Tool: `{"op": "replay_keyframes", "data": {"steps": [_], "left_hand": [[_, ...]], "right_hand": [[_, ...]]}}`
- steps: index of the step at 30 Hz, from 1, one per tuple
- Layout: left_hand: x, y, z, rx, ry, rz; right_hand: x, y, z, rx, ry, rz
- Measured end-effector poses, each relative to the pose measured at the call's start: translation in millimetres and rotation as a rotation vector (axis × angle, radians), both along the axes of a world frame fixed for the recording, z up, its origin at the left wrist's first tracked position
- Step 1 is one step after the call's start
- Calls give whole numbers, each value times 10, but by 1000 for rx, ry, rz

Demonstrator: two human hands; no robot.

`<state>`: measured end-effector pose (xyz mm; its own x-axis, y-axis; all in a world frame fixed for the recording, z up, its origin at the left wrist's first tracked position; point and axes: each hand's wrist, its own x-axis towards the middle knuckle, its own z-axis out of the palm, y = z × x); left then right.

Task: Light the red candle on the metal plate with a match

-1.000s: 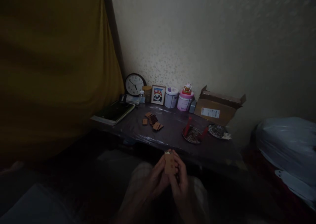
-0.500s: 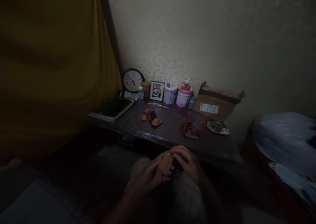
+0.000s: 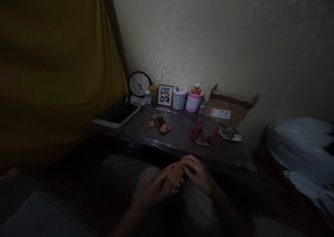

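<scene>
- Left hand (image 3: 159, 186) held the box (image 3: 175, 175), near the table's (image 3: 180, 129) front edge.
- Right hand (image 3: 197, 174) pinched its upper end, seemingly opening or closing it.
- Next move probably called for a steady left grip.

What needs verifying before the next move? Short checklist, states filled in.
1. Small tan rectangular cardboard box held in left hand: ok.
2. Right hand has its fingers at the box's upper end: ok.
3. Box contents: cannot tell, none clearly visible.
4. Loose pile of small tan boxes on dark plastic-covered table, apart from both hands: ok.
5. Both red cylindrical candles upright: not ok, the right-hand one leans.
</scene>
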<state>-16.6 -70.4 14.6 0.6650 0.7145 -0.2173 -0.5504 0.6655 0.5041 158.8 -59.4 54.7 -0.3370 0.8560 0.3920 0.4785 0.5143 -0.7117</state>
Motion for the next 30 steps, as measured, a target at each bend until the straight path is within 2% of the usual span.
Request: {"op": "replay_keyframes", "data": {"steps": [8, 13, 23, 30], "left_hand": [[-4, 5, 30, -64, -37, -28], [-10, -12, 54, -50, -47, -27], [-6, 23, -97, -63, -38, -79], [-15, 7, -107, -43, -15, -101]], "right_hand": [[30, 9, 30, 23, -75, 43], [76, 4, 52, 23, -125, 73], [115, -17, 48, -4, -228, 129], [118, -45, 140, -35, -282, 125]]}}
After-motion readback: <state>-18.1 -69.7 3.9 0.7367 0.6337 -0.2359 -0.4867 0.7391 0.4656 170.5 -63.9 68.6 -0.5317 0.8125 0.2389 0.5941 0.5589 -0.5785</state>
